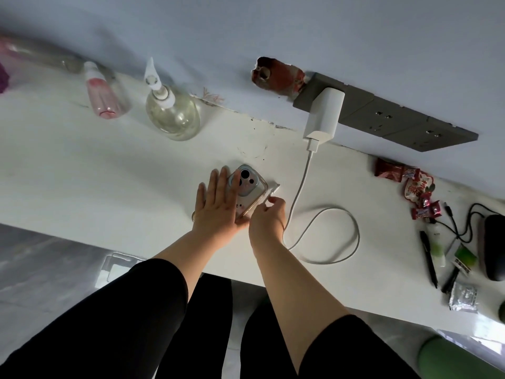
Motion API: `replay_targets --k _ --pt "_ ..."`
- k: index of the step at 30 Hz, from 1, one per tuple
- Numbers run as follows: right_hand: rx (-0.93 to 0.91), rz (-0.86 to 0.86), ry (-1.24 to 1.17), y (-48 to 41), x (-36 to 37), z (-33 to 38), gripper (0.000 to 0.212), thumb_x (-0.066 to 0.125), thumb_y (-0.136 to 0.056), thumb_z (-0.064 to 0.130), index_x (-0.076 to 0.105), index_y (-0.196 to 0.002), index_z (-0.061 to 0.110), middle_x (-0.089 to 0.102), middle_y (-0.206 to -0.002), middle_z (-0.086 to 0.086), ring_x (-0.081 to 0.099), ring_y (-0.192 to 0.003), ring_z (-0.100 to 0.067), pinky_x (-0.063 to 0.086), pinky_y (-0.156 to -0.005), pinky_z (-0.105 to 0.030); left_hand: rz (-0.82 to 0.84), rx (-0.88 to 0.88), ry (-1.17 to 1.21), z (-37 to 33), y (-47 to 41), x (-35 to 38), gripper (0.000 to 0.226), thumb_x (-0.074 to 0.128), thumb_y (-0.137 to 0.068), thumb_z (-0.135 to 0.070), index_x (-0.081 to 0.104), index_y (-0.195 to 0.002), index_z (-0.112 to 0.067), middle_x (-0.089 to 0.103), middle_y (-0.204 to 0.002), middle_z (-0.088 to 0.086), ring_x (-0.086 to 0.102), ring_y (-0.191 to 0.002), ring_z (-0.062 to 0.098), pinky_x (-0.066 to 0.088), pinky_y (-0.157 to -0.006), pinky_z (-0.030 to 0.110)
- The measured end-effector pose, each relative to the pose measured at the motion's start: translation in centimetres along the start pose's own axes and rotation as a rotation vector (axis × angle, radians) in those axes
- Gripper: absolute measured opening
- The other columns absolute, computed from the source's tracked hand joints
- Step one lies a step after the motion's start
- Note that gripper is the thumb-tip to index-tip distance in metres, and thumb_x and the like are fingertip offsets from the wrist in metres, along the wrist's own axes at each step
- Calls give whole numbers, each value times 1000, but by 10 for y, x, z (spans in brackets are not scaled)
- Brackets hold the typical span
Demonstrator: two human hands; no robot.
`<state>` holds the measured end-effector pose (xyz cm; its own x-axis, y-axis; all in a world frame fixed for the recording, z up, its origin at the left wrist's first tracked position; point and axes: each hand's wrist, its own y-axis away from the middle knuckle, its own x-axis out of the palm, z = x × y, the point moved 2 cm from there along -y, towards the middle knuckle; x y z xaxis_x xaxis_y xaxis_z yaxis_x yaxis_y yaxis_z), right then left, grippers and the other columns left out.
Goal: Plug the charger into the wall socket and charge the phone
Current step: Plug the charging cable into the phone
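A white charger (325,116) sits plugged into the grey wall socket strip (388,113). Its white cable (322,214) drops to the white counter (109,173) and loops behind my right wrist. The phone (250,187) lies face down in a clear case, camera end toward the wall. My left hand (216,206) rests flat on the phone's left side, fingers spread. My right hand (269,214) pinches the cable's plug end (274,189) beside the phone's right edge. Whether the plug is in the phone I cannot tell.
A pink spray bottle (102,91) and a clear pump bottle (172,110) stand at the back left. A hole in the wall (276,75) shows red brick. Candy wrappers (410,187), pens (429,258), a black cable and a dark mouse (494,242) crowd the right side.
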<state>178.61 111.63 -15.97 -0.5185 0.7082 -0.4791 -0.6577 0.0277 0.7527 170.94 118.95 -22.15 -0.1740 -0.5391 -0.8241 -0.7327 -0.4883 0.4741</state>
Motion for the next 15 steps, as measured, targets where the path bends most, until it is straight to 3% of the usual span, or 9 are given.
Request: replay_targets --k 5,8,11,15 --pt "-105 29 188 16 -9 -15 25 36 -95 34 48 -111 19 52 -79 7 58 -73 -22 50 -65 -35 4 60 79 2 3 -13 98 49 -84 -60 -25 -141 -30 -18 -159 4 -20 -145 23 -3 -120 44" --pt "-207 84 281 25 -13 -29 26 31 -97 38 49 -103 21 52 -68 7 55 -64 -23 42 -56 -31 -37 46 84 11 12 -24 105 64 -77 -53 -6 -150 -25 2 -161 9 2 -147 27 22 -116 41" --pt "-248 170 310 34 -20 -44 24 31 -97 34 49 -102 20 56 -71 2 51 -59 -22 38 -51 -29 -110 -120 -11 -1 26 -26 100 66 -75 -46 6 -151 -18 32 -147 11 34 -128 32 43 -95 41" --pt "-254 225 303 35 -42 -61 21 33 -97 33 50 -99 22 67 -85 -5 60 -71 -26 45 -60 -35 -53 -490 208 -26 47 -18 103 68 -74 -46 2 -148 -19 31 -139 11 37 -120 34 45 -92 43"
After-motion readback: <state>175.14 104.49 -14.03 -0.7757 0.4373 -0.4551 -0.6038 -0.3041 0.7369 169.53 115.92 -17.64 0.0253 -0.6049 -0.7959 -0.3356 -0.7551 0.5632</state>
